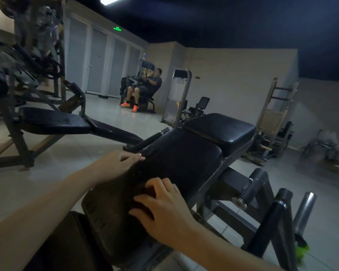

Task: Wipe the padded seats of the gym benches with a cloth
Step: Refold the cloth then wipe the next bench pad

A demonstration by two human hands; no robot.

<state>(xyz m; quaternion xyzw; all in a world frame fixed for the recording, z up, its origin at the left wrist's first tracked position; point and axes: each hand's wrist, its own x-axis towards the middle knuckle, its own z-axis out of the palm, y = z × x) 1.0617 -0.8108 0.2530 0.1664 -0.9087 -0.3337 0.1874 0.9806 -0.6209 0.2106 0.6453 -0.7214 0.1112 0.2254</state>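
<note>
A black padded bench (186,163) slopes away from me in the middle of the head view, with a second, smaller pad (219,128) at its far end. My left hand (117,163) rests on the pad's left edge with its fingers straight. My right hand (162,208) lies on the near part of the pad, its fingers curled over a dark brownish cloth (143,190). The hand hides most of the cloth.
Another black bench (53,120) stands to the left under a weight rack. The bench's steel frame and pegs (303,210) jut out at right, above a green object (301,251) on the tiled floor. A person (147,85) sits on a machine far back.
</note>
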